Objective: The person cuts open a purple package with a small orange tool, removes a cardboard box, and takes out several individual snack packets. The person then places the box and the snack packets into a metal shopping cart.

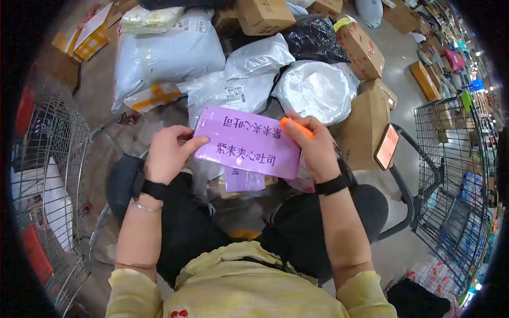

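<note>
A flat purple box (246, 142) with dark Chinese lettering, some of it upside down, is held up in front of me, above my lap. My left hand (168, 151) pinches its left end, thumb on top. At the right end, my right hand (317, 146) grips the box and also has a bright orange tool (297, 127) under its thumb; its exact kind does not show. Below the box another purple package (244, 180) peeks out, mostly covered. Clear plastic wrap seems to hang at the box's lower left.
Grey and white mailer bags (167, 58), a round silver-wrapped parcel (317, 91), a black bag (314, 40) and cardboard boxes (366, 127) are piled ahead. A phone (387, 147) leans at the right. Wire carts (450, 185) stand on both sides.
</note>
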`<control>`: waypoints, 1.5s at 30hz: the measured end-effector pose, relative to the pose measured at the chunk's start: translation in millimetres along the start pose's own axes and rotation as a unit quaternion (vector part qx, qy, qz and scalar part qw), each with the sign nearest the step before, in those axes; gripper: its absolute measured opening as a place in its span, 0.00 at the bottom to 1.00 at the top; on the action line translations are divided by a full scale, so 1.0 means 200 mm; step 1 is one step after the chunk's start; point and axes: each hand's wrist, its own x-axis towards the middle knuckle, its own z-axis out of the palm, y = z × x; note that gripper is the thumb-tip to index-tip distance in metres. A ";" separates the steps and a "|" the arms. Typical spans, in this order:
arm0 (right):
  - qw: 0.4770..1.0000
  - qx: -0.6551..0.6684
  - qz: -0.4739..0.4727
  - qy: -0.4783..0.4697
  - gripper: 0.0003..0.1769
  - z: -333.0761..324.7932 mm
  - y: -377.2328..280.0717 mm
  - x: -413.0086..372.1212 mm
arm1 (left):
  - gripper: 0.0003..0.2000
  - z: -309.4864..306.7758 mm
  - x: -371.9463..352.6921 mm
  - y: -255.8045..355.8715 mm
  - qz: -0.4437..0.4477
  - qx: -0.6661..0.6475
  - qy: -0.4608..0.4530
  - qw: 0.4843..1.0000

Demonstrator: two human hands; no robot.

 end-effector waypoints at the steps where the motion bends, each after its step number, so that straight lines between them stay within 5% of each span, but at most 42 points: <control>1: 1.000 0.001 -0.004 -0.005 0.08 0.03 -0.01 -0.01 | 0.20 0.00 0.00 -0.02 0.003 -0.006 0.029 1.000; 3: 0.999 0.008 0.046 0.025 0.09 0.08 -0.03 -0.05 | 0.18 0.06 -0.02 -0.07 0.128 -0.008 0.094 0.987; 9: 0.992 0.099 0.061 0.052 0.11 0.10 -0.03 -0.14 | 0.27 0.14 -0.02 -0.12 0.148 -0.116 0.069 0.980; 11: 0.991 0.107 0.065 0.045 0.10 0.11 -0.02 -0.17 | 0.28 0.12 -0.02 -0.08 0.218 0.022 0.162 0.962; 17: 0.984 0.157 0.087 -0.004 0.06 0.17 -0.06 -0.26 | 0.30 0.09 0.02 -0.05 0.140 0.080 0.159 0.974; 21: 0.977 0.192 0.089 0.004 0.09 0.18 -0.05 -0.28 | 0.29 0.12 0.02 -0.05 0.182 0.089 0.199 0.959; 27: 0.975 0.204 0.089 0.026 0.08 0.18 0.00 -0.29 | 0.24 0.13 0.08 -0.05 0.163 0.000 0.195 0.967; 29: 0.972 0.216 0.087 0.034 0.08 0.19 0.03 -0.29 | 0.20 0.08 0.14 -0.05 0.082 -0.146 0.110 0.980; 33: 0.953 0.289 0.093 0.021 0.08 0.24 0.08 -0.25 | 0.12 0.00 0.06 0.16 0.249 -0.094 0.251 0.931; 35: 0.953 0.288 0.089 0.019 0.08 0.25 0.06 -0.22 | 0.09 0.01 0.01 0.21 0.227 -0.144 0.233 0.935; 37: 0.990 0.121 -0.058 0.047 0.09 0.25 -0.04 -0.21 | 0.07 0.02 -0.02 0.23 0.256 -0.120 0.233 0.930; 43: 0.981 -0.070 -0.167 0.063 0.08 0.44 -0.21 -0.24 | 0.05 0.06 -0.10 0.27 0.284 -0.093 0.209 0.931; 45: 0.908 -0.286 -0.296 0.080 0.10 0.48 -0.23 -0.24 | 0.04 0.06 -0.11 0.27 0.302 -0.070 0.218 0.925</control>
